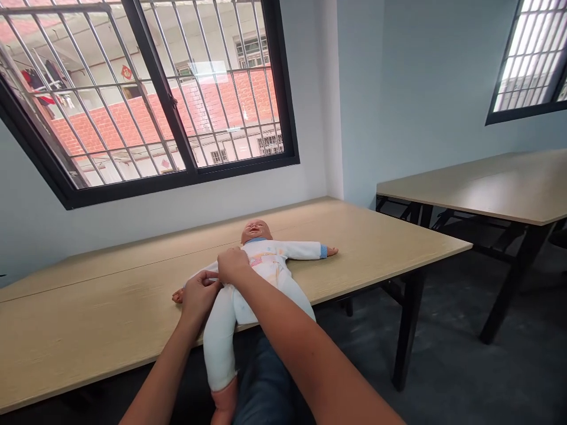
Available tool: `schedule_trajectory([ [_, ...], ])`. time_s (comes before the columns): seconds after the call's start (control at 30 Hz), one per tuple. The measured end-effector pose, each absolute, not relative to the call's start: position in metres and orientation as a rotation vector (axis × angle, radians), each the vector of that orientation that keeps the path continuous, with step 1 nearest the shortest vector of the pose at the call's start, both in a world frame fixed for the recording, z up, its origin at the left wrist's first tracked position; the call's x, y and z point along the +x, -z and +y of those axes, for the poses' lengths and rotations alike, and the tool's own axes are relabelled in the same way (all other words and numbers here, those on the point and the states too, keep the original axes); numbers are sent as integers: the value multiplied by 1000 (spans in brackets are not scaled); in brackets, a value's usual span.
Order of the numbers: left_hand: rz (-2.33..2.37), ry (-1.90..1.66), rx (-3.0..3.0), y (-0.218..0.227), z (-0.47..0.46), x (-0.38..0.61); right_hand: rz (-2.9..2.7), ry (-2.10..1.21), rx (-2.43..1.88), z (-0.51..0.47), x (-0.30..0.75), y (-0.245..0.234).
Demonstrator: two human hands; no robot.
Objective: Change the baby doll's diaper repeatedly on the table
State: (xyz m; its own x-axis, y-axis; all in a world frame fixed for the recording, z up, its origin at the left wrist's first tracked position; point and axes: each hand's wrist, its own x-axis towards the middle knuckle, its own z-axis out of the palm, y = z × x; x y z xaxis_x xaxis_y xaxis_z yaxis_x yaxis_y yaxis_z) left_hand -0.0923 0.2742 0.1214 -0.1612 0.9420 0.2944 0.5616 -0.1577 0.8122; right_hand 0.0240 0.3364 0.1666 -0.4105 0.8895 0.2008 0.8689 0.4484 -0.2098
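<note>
A baby doll [256, 229] lies on its back on the wooden table, arms spread, legs toward me. It wears a white printed shirt [268, 268] with blue collar and cuffs, and white pants [220, 336]. One leg hangs over the table's front edge, with the bare foot [224, 401] showing. At the left side of the doll's waist, my left hand [201, 293] is closed, thumb and fingers pinching the shirt's side edge. Close against it on the doll's torso, my right hand [233, 264] is curled shut on the shirt, its fingertips mostly hidden.
The wooden table [110, 319] stands against the wall below a barred window [190, 171]. A second table [482, 183] is to the right, with a gap of dark floor [447, 348] between them. My legs [263, 383] are under the front edge.
</note>
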Motion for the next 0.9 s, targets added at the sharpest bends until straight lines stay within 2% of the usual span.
schedule_trajectory([
  [0.5, 1526, -1326, 1837, -130, 258, -77, -2485, -558, -1671, 367, 35, -183],
  [0.9, 1397, -1387, 1766, -122, 273, -82, -2552, -575, -1702, 396, 26, -173],
])
